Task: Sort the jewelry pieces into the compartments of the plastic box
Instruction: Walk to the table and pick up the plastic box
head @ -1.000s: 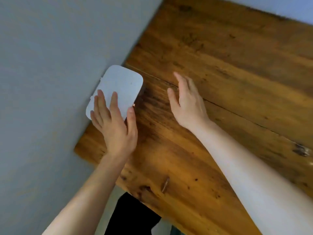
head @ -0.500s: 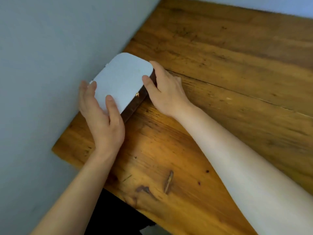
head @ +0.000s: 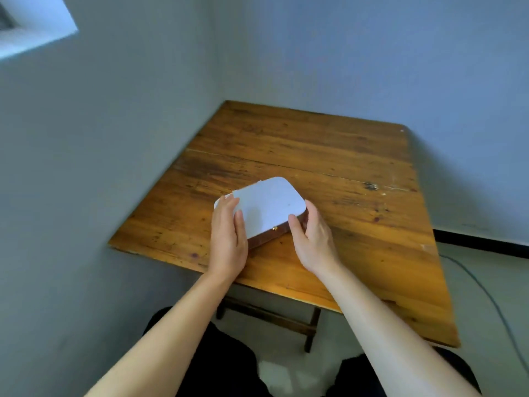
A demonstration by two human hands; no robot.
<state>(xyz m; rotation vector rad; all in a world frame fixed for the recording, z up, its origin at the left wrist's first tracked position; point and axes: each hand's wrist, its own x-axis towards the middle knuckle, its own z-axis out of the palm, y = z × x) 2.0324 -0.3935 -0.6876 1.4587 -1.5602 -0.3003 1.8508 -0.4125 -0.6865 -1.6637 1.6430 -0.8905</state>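
Two bare hands are seen on one box [head: 267, 206], which is the only object carried by the surface [head: 329, 156]. The box has a white, rounded lid over a dark brown base, and one small gold clasp [head: 275, 228] is fixed at its near edge. It is closed and rests on the near-left part of the surface, turned at an angle to the edges. The left hand [head: 229, 239] is laid over the box's left end, its fingers [head: 226, 209] held close together and flat on the lid, with the thumb lying on the white top. The right hand [head: 313, 239] is cupped against the box's right near corner, thumb on the lid edge and the remaining fingers curled round the side.

One wooden surface of worn orange-brown planks is set into a room corner, with pale blue-grey walls at its left and far sides. A dark baseboard [head: 481, 244] runs along the right wall, and one thin cable [head: 486, 293] lies on the pale floor.

No jewelry can be made out; the inside of the box and its compartments are hidden by the lid. The right fingertips are concealed behind the box. Dark-clothed knees are cut off by the bottom edge.
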